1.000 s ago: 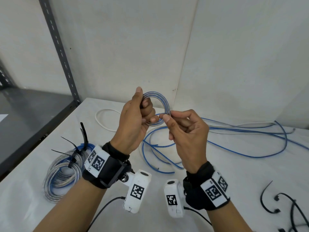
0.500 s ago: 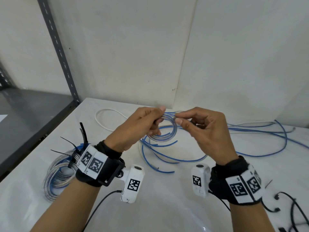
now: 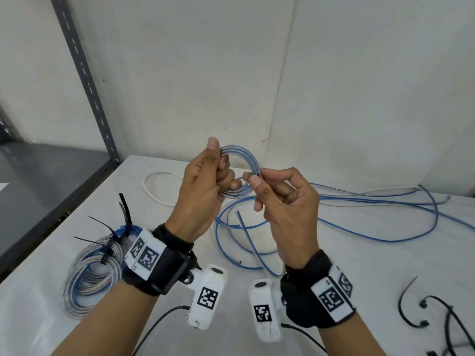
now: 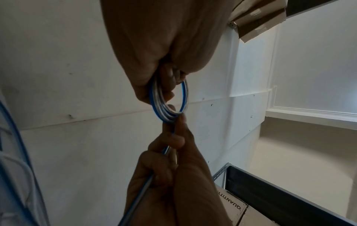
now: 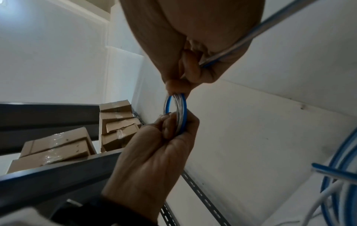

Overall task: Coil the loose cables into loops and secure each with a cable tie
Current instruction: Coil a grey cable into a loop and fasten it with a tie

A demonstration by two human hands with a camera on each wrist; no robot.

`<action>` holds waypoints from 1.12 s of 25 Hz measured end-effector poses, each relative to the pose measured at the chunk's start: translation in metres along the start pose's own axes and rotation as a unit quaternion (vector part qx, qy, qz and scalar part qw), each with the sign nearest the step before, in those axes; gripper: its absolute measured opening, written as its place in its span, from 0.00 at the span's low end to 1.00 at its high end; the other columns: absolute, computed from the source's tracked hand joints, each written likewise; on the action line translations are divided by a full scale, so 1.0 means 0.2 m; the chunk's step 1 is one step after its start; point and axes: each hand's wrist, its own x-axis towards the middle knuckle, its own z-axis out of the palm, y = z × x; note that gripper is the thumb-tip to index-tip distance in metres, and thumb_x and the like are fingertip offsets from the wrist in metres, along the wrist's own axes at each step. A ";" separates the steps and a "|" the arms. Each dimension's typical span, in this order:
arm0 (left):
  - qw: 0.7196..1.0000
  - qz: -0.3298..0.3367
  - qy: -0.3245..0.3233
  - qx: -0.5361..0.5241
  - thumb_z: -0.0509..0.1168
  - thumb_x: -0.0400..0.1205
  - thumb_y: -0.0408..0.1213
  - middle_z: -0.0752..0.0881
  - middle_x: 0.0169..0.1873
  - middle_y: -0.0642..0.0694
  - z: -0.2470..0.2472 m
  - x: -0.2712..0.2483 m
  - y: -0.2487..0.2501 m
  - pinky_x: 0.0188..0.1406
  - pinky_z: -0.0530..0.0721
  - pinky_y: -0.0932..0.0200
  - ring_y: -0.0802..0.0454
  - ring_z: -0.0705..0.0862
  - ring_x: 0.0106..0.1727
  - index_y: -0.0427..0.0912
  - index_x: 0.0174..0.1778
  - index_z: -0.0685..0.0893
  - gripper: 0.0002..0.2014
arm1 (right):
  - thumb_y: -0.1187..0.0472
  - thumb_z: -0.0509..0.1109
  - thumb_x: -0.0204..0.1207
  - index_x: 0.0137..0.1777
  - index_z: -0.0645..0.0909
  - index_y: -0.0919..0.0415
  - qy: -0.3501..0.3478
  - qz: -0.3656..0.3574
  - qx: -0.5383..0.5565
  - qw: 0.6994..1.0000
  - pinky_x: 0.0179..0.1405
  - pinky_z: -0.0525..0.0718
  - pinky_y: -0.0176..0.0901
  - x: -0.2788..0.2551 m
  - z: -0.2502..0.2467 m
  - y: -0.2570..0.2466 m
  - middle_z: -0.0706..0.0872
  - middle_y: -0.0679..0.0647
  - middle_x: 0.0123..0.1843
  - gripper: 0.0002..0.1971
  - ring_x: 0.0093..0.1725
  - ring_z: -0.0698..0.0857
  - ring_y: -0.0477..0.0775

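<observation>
A small coil of blue-and-clear cable (image 3: pixel 246 160) is held upright above the table. My left hand (image 3: pixel 205 181) grips its left side, thumb pointing up. My right hand (image 3: pixel 277 196) pinches the cable at the coil's right edge between thumb and forefinger. In the left wrist view the coil (image 4: pixel 168 100) hangs from my left hand, and the right hand (image 4: pixel 173 168) holds the strand below it. The right wrist view shows the coil (image 5: pixel 176 113) between both hands, the cable running through my right palm. The rest of the blue cable (image 3: pixel 359 217) trails loosely across the table.
A tied coil of clear and blue cable (image 3: pixel 95 271) with black ties lies at the left. A white cable (image 3: pixel 159 191) loops at the back. Loose black cable ties (image 3: pixel 424 312) lie at the right. A grey metal shelf (image 3: pixel 38 186) stands left of the table (image 3: pixel 372 278).
Both hands have risen from low over the table. The coil now stands upright again, with my left thumb up and my right hand closer in, pinching another turn onto it.
</observation>
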 end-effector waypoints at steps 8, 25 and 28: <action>0.948 -0.028 -0.168 0.269 0.63 0.85 0.45 0.86 0.28 0.43 -0.10 0.00 0.07 0.45 0.89 0.55 0.47 0.87 0.31 0.32 0.51 0.86 0.17 | 0.66 0.81 0.74 0.47 0.89 0.58 -0.113 -0.048 -0.160 0.980 0.42 0.87 0.47 0.09 -0.19 -0.07 0.95 0.54 0.44 0.05 0.45 0.93 0.57; 0.979 -0.001 -0.074 0.190 0.67 0.83 0.39 0.91 0.36 0.39 -0.10 0.00 0.07 0.47 0.92 0.48 0.42 0.92 0.38 0.33 0.52 0.86 0.12 | 0.64 0.81 0.71 0.44 0.84 0.61 -0.037 -0.024 -0.065 0.997 0.22 0.73 0.34 0.08 -0.12 -0.05 0.92 0.68 0.42 0.08 0.25 0.79 0.52; 0.952 -0.143 -0.167 0.213 0.59 0.85 0.55 0.79 0.25 0.43 -0.09 -0.01 0.07 0.52 0.90 0.43 0.44 0.80 0.26 0.33 0.44 0.82 0.24 | 0.65 0.81 0.72 0.45 0.87 0.60 -0.132 -0.016 -0.121 0.984 0.29 0.76 0.32 0.10 -0.19 -0.07 0.94 0.61 0.42 0.06 0.30 0.84 0.49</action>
